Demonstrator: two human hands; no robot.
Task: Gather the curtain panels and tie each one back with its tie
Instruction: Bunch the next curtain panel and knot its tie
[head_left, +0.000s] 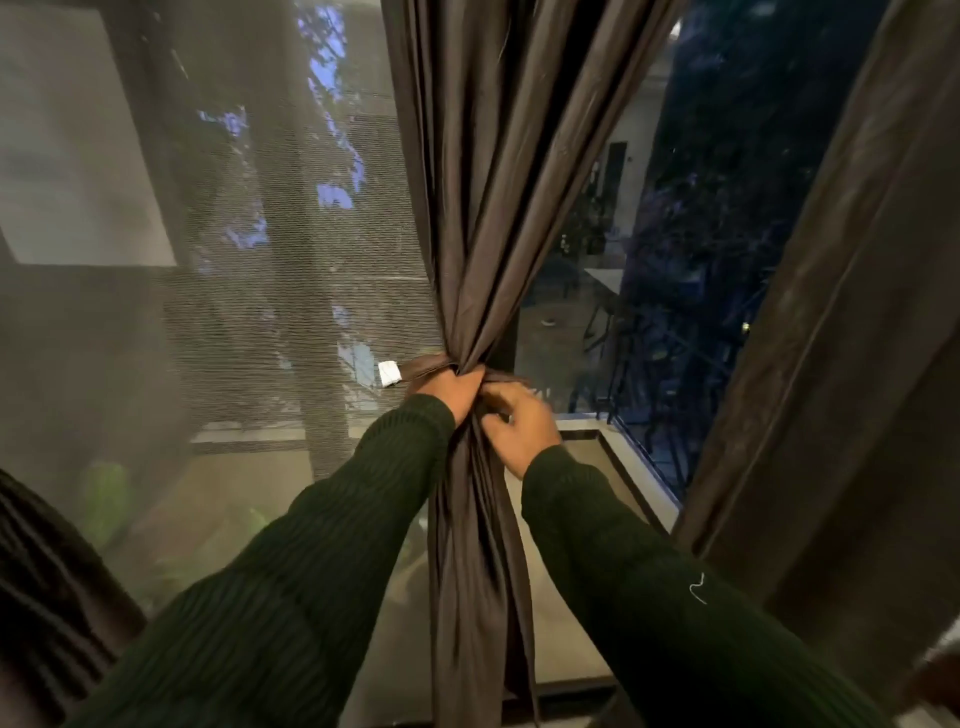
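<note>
Your right hand fingers curling, pinching tie end at frame centre; left hand gripping tie round gathered curtain panel. You are fastening tie now, knot apparently unfinished. Next move likely calling for cinching ends snug. Second panel hanging loose at right edge, untied.
</note>
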